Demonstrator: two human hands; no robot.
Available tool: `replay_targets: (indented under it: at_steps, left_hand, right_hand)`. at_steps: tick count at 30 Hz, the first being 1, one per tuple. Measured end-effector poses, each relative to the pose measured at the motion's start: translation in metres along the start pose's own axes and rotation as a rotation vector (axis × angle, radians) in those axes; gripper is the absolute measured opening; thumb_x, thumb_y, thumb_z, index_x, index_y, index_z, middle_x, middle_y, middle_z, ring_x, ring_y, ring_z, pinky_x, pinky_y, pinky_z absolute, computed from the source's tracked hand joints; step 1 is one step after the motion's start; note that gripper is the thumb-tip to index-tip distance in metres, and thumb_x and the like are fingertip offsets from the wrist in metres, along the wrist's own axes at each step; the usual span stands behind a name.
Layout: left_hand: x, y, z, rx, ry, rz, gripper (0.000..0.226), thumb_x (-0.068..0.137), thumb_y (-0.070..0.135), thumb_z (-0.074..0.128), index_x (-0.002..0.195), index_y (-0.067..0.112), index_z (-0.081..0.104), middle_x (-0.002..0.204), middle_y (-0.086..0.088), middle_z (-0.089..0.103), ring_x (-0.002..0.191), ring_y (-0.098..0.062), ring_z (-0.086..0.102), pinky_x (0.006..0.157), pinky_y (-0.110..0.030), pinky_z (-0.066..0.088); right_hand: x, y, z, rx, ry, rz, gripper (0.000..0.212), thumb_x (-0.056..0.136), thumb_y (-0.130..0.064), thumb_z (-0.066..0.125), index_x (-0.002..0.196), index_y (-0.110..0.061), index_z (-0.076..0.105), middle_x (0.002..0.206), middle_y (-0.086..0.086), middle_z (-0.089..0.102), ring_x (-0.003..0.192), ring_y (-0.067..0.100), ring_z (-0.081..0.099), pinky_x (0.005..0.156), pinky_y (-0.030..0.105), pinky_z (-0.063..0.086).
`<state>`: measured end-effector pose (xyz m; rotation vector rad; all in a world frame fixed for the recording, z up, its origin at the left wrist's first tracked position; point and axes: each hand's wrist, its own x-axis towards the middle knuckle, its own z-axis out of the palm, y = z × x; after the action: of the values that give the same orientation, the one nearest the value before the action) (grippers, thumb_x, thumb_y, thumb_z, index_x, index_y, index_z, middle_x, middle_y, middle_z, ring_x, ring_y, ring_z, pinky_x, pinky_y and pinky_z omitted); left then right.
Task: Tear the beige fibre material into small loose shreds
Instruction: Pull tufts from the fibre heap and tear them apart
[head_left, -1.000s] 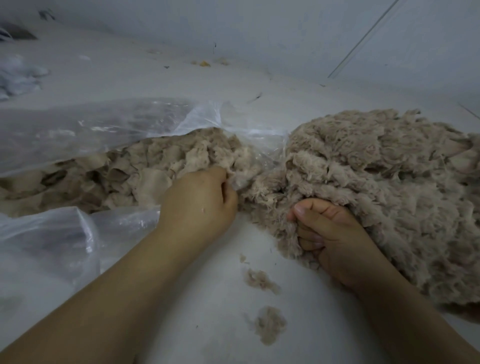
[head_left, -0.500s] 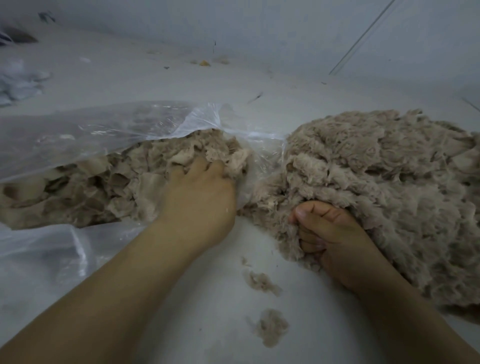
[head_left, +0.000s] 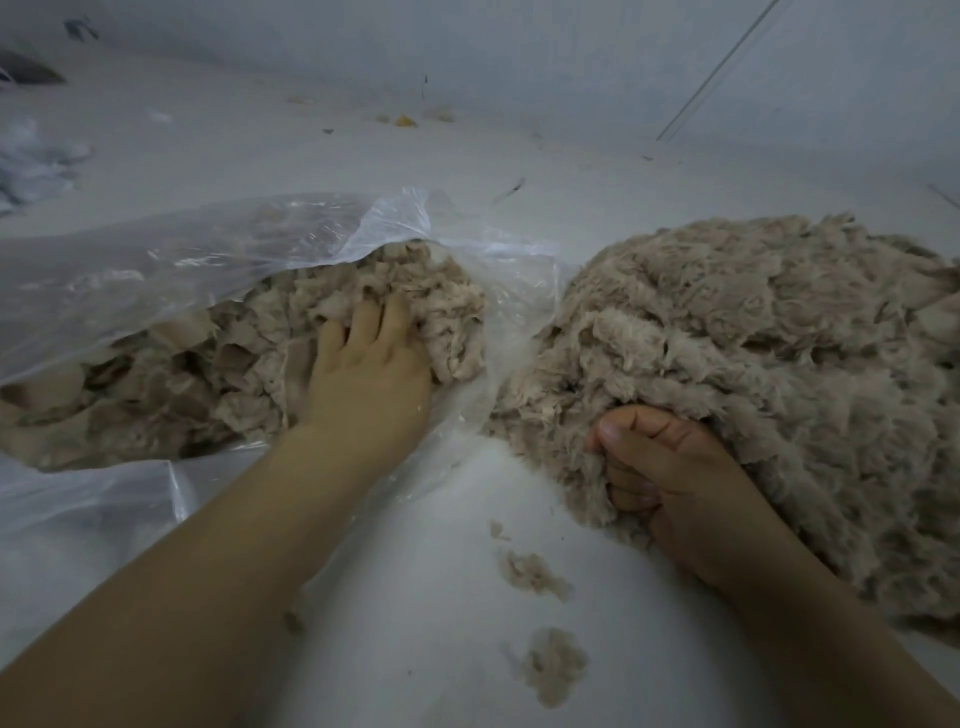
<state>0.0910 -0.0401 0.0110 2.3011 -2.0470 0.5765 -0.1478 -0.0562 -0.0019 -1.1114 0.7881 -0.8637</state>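
A big mound of shredded beige fibre (head_left: 769, 364) lies on the white surface at the right. My right hand (head_left: 670, 483) grips a tuft at the mound's near-left edge, thumb on top and fingers curled under. A clear plastic bag (head_left: 171, 260) at the left holds coarser beige fibre pieces (head_left: 197, 374). My left hand (head_left: 369, 374) reaches into the bag's mouth, its fingers spread and pushed into the fibre there; the fingertips are buried.
Small loose fibre tufts (head_left: 553, 665) lie on the white surface (head_left: 426, 597) between my forearms. A white wall rises behind. Pale crumpled material (head_left: 31, 161) sits at the far left, with small debris (head_left: 405, 120) near the wall.
My left hand has uncurled and pushed forward, deeper into the fibre in the bag. The right hand keeps its grip on the mound's edge.
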Motion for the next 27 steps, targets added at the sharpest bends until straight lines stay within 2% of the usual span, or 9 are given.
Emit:
replay_targets:
  at_steps: [3,5,8,12,17,20,22,24,27]
  left_hand:
    - [-0.006,0.008,-0.01,-0.093,0.157,0.059,0.037,0.084,0.025,0.039,0.11,0.006,0.058,0.138,-0.02,0.039,0.115,-0.038,0.038,0.083,-0.047,0.032]
    - [-0.005,0.012,-0.011,-0.116,0.237,0.234,0.035,0.083,0.02,0.051,0.116,0.011,0.059,0.135,-0.013,0.047,0.115,-0.036,0.042,0.085,-0.046,0.03]
    - [-0.002,0.009,-0.008,-0.032,0.094,0.438,0.044,0.088,0.02,0.029,0.118,0.019,0.061,0.121,0.001,0.058,0.119,-0.025,0.045,0.095,-0.043,0.027]
    - [-0.004,-0.007,0.001,0.005,-0.045,0.286,0.057,0.083,0.022,0.014,0.114,0.019,0.062,0.117,0.002,0.06,0.119,-0.023,0.044,0.104,-0.045,0.025]
    - [-0.001,-0.001,-0.005,0.001,-0.131,0.213,0.051,0.088,0.02,0.022,0.125,0.018,0.056,0.127,0.003,0.053,0.131,-0.024,0.032,0.111,-0.056,0.013]
    - [-0.002,0.009,-0.019,-0.229,0.109,0.162,0.017,0.084,0.017,0.048,0.089,0.021,0.064,0.095,0.009,0.058,0.111,-0.021,0.044,0.091,-0.045,0.021]
    - [-0.004,0.021,-0.026,-0.405,0.263,0.154,0.016,0.082,0.024,0.053,0.073,0.021,0.066,0.079,0.01,0.057,0.095,-0.021,0.048,0.074,-0.035,0.015]
    - [-0.006,0.034,-0.03,-0.389,0.192,0.182,0.016,0.08,0.03,0.056,0.071,0.021,0.065,0.076,0.007,0.049,0.092,-0.023,0.044,0.069,-0.035,0.01]
    - [-0.006,0.049,-0.024,-0.352,-0.049,0.087,0.006,0.079,0.022,0.06,0.08,0.02,0.054,0.087,0.0,0.031,0.108,-0.028,0.034,0.079,-0.042,0.019]
  right_hand:
    - [-0.001,-0.002,0.001,-0.025,0.001,0.01,0.017,0.078,-0.023,0.062,0.068,-0.012,0.07,0.048,-0.004,0.032,0.042,0.005,0.023,0.039,0.015,0.026]
    - [-0.002,-0.002,0.001,-0.03,0.006,0.017,0.016,0.074,-0.026,0.063,0.068,-0.012,0.071,0.049,-0.003,0.031,0.043,0.006,0.023,0.039,0.016,0.026]
    - [-0.001,-0.001,0.002,-0.028,0.022,0.015,0.017,0.076,-0.023,0.06,0.067,-0.012,0.071,0.048,-0.003,0.029,0.042,0.005,0.023,0.038,0.015,0.026]
    - [-0.001,-0.001,0.003,-0.026,0.025,0.01,0.016,0.073,-0.024,0.062,0.067,-0.013,0.071,0.048,-0.003,0.029,0.042,0.005,0.022,0.038,0.015,0.026]
    - [-0.001,0.0,0.001,-0.012,0.014,-0.001,0.016,0.074,-0.024,0.062,0.069,-0.01,0.069,0.049,-0.003,0.03,0.042,0.005,0.022,0.038,0.015,0.026]
    - [-0.001,0.0,0.002,-0.005,0.013,0.001,0.016,0.075,-0.022,0.061,0.068,-0.01,0.069,0.048,-0.003,0.032,0.042,0.005,0.023,0.038,0.015,0.026]
    - [-0.001,0.0,0.002,-0.002,0.011,0.003,0.016,0.075,-0.022,0.061,0.068,-0.009,0.068,0.047,-0.003,0.032,0.042,0.005,0.023,0.038,0.015,0.026]
    - [-0.001,0.0,0.003,0.007,0.014,0.003,0.017,0.075,-0.021,0.06,0.069,-0.007,0.066,0.047,-0.003,0.031,0.041,0.005,0.023,0.038,0.015,0.026]
    - [-0.002,-0.001,0.003,0.02,0.012,-0.003,0.016,0.077,-0.019,0.06,0.07,-0.006,0.065,0.048,-0.003,0.03,0.041,0.005,0.023,0.038,0.014,0.025]
